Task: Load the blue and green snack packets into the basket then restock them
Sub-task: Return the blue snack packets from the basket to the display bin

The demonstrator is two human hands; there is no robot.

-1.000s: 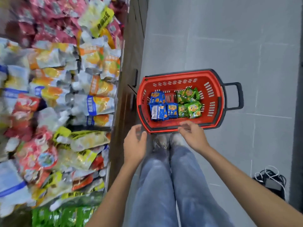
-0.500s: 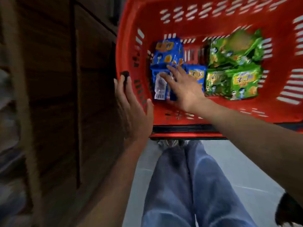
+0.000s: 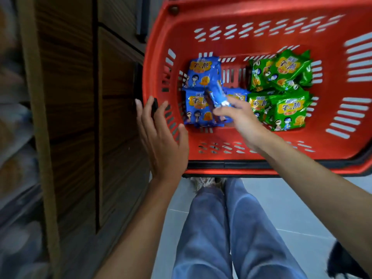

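Observation:
A red plastic basket (image 3: 251,23) stands on the floor before me. Several blue snack packets (image 3: 203,74) lie in its left half and several green snack packets (image 3: 287,109) in its right half. My right hand (image 3: 241,117) reaches into the basket and pinches one blue packet (image 3: 216,96), which is tilted up on edge above the others. My left hand (image 3: 161,137) rests flat with fingers spread against the basket's left wall, holding nothing.
A dark wooden shelf unit (image 3: 112,117) stands right against the basket's left side. Blurred snack bags (image 3: 12,137) fill the shelves at far left. My legs in blue jeans (image 3: 231,228) and grey floor tiles (image 3: 291,204) are below. A dark object (image 3: 346,262) sits at bottom right.
The view has dropped close to the basket. My right hand went from the basket's near rim down onto the blue packets and lifted one on edge. My left hand moved to the basket's left wall.

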